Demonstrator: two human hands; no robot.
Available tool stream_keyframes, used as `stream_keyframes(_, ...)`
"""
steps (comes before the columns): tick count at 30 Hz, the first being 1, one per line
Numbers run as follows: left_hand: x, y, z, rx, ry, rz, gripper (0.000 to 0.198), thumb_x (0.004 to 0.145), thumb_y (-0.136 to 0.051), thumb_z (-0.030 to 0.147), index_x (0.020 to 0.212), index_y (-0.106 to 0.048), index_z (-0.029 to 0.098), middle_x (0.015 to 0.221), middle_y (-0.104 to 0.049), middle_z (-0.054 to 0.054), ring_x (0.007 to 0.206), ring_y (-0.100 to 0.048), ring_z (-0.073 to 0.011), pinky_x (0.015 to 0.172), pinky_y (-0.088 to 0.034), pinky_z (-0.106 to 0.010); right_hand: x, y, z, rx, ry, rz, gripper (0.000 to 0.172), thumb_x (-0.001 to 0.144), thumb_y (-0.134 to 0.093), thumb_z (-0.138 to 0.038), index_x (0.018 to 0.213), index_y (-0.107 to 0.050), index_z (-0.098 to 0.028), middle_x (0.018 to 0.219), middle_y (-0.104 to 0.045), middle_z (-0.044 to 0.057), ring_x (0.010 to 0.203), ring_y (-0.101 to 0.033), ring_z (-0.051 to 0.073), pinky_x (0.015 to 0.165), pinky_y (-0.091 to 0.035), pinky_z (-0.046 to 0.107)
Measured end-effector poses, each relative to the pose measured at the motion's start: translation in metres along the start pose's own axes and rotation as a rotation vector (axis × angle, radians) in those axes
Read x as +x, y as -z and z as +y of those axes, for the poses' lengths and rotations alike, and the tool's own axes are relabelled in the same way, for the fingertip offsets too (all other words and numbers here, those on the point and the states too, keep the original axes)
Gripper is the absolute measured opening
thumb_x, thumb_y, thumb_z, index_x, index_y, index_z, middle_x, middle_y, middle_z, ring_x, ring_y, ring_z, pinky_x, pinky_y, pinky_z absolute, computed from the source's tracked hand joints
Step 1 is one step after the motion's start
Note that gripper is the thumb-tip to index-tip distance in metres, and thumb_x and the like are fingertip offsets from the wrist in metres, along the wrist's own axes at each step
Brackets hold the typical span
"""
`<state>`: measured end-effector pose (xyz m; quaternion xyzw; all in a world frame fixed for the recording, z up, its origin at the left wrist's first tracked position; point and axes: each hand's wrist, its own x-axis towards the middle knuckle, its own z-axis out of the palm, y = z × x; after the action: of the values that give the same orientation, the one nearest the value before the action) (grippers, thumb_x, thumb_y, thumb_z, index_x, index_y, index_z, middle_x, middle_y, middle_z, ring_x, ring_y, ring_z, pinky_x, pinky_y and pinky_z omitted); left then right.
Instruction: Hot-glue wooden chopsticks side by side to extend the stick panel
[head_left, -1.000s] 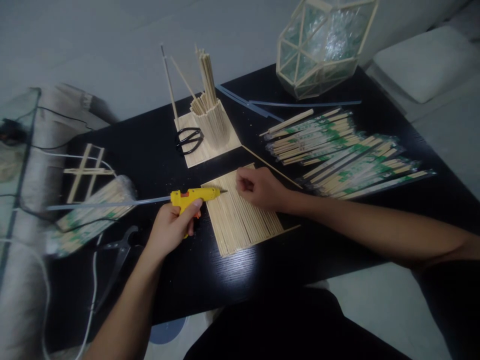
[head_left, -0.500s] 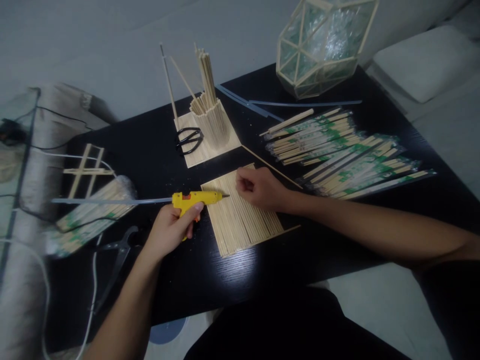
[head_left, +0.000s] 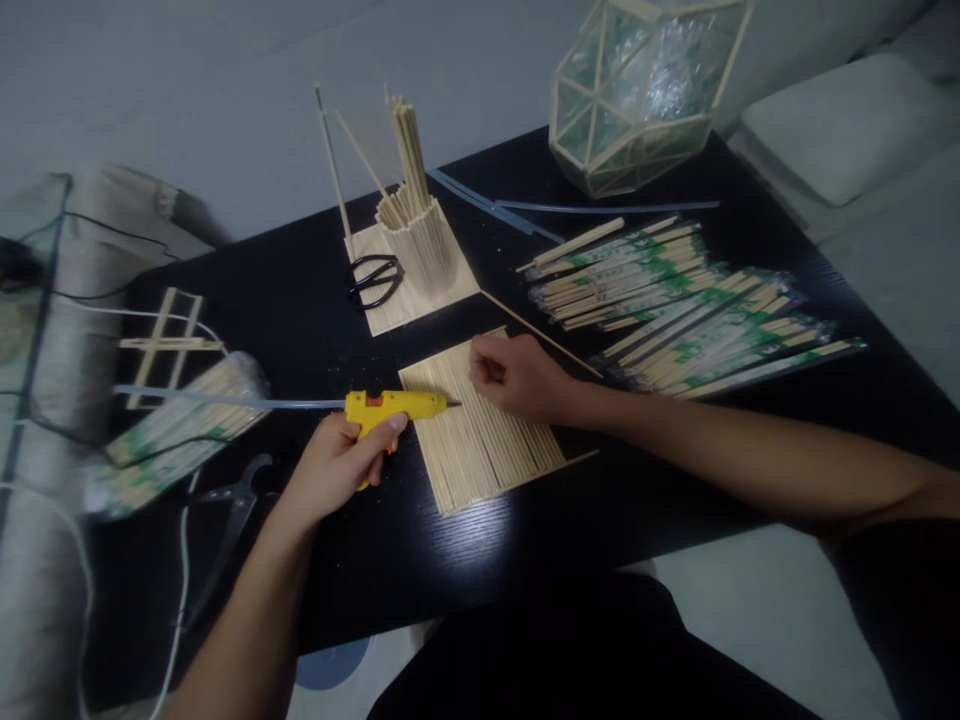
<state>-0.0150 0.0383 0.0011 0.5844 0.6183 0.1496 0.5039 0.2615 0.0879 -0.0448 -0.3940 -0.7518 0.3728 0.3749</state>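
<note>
My left hand [head_left: 346,462] is wrapped round the handle of a yellow hot glue gun [head_left: 401,403]. A long clear glue stick [head_left: 225,399] sticks out of its back, and its nozzle points right, over a flat panel of wooden sticks [head_left: 469,440]. My right hand [head_left: 521,378] is closed above the panel's far right part. Whatever its curled fingers may hold is hidden. A thin stick along the panel's near edge juts past its right corner. Behind the panel, a cup made of sticks [head_left: 424,245] stands on a square stick base [head_left: 382,318], with several loose sticks upright in it.
Several wrapped chopsticks [head_left: 675,310] lie on the right of the black table [head_left: 645,500]. Black-handled scissors [head_left: 375,282] rest by the stick cup. At the back right stands a faceted stick-framed object [head_left: 637,110]. On the left are pliers [head_left: 232,515], a chopstick pack [head_left: 180,430] and cords.
The glue gun's nozzle has tipped slightly downward, and the back end of the glue stick has risen a little. My right hand stays in nearly the same place, closed.
</note>
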Motion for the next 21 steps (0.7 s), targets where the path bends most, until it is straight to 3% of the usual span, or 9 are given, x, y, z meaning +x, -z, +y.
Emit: stream_keyframes(21,-0.0027,0.0035,0.0046,0.067,0.029,-0.130,0.056,0.090,-0.066,0.066,0.060,-0.064,0.018,0.039,-0.056,0.000,0.036,-0.046,-0.0088,0.041,-0.034,-0.020,-0.0007,0.0005,-0.0002,0.000,0.017,0.000,0.020,0.081,-0.055,-0.007,0.075,-0.044,-0.023,0.063,-0.047,-0.008,0.057,-0.042,0.009,0.060,-0.030,0.025)
